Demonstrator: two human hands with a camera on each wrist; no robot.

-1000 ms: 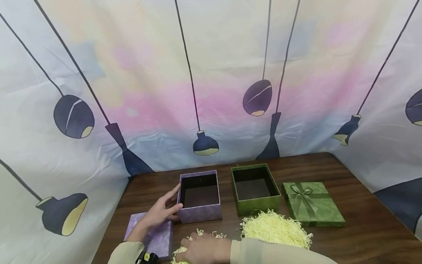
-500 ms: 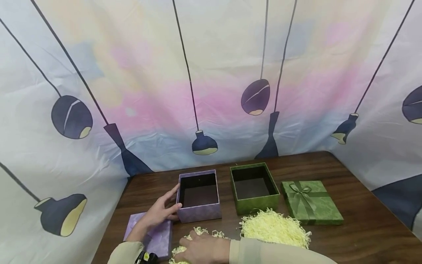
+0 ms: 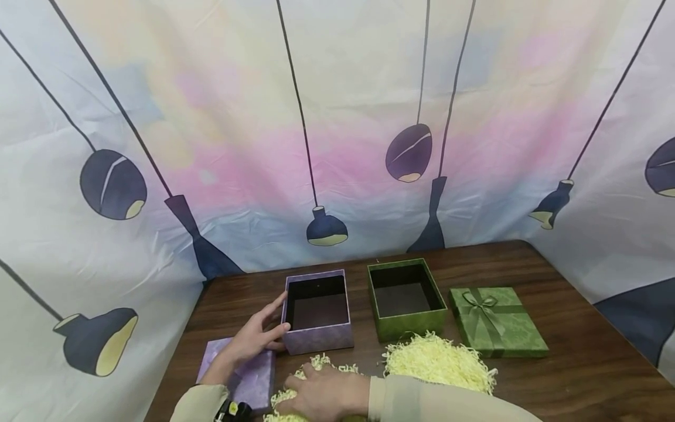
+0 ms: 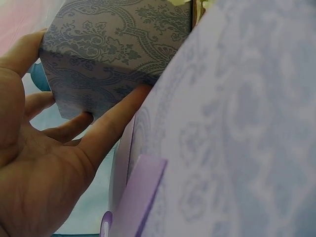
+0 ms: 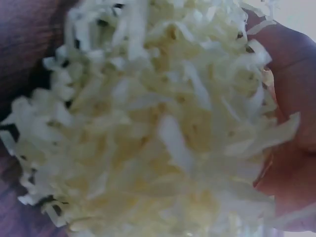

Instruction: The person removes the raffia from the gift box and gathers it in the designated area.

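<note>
My left hand (image 3: 255, 337) rests against the left side of the purple box (image 3: 321, 341), fingers spread and extended, thumb at the near corner. In the left wrist view, those fingertips touch the patterned walls of the box (image 4: 108, 49). Under that forearm lies the purple lid (image 3: 250, 384). My right hand (image 3: 327, 391) is down in a small heap of pale yellow shredded paper (image 3: 285, 404), its fingers curled into the strands and the tips hidden. Shredded paper (image 5: 148, 133) fills the right wrist view, with part of the hand along the right edge.
A larger heap of yellow shredded paper (image 3: 437, 362) lies beside the right forearm. Behind it stands a lidless green box (image 3: 411, 327), with its bow-tied green lid (image 3: 519, 331) to the right. The wooden table (image 3: 585, 363) meets a printed cloth backdrop (image 3: 358, 176).
My right hand has shifted slightly in the small heap, and its knuckles sit a little more to the right. The left hand stays against the purple box. The head view has tilted slightly.
</note>
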